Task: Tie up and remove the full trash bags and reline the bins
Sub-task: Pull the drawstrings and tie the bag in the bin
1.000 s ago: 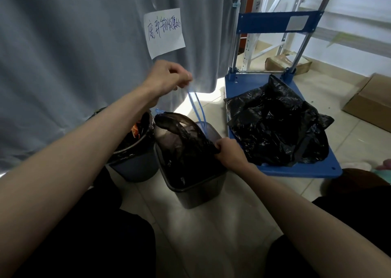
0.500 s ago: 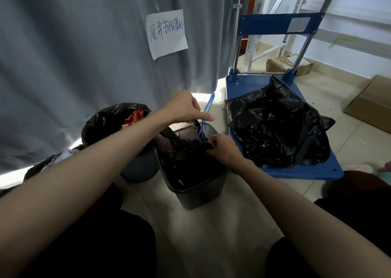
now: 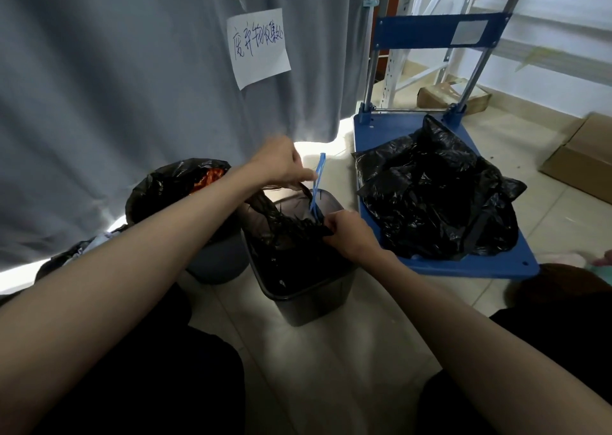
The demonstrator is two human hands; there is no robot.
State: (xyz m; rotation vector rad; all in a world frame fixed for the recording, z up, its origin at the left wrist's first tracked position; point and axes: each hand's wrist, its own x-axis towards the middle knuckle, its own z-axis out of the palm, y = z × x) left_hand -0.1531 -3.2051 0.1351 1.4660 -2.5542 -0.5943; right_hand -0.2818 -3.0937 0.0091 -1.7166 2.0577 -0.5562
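Step in hand: tying off the bag in the near bin. The square grey bin [image 3: 308, 298] stands on the floor between the knees, its dark trash bag [image 3: 291, 232] gathered into a bunched neck at the bin's mouth. Right hand [image 3: 351, 235] pinches that neck, fingers curled round the plastic. Left hand [image 3: 281, 166], just above and behind, pinches the blue drawstring [image 3: 318, 182], which runs taut from the bag neck up to the fingers.

A second, round bin [image 3: 215, 255] with a full black bag [image 3: 175, 186] sits to the left, untied. A heap of black bags [image 3: 433, 196] lies on the blue cart [image 3: 480, 265] to the right.

Judgement: early in the task. Next move calls for cinching the string while the right hand keeps the neck bunched, then knotting and lifting the bag clear. Thin plastic could tear under a hard pull.
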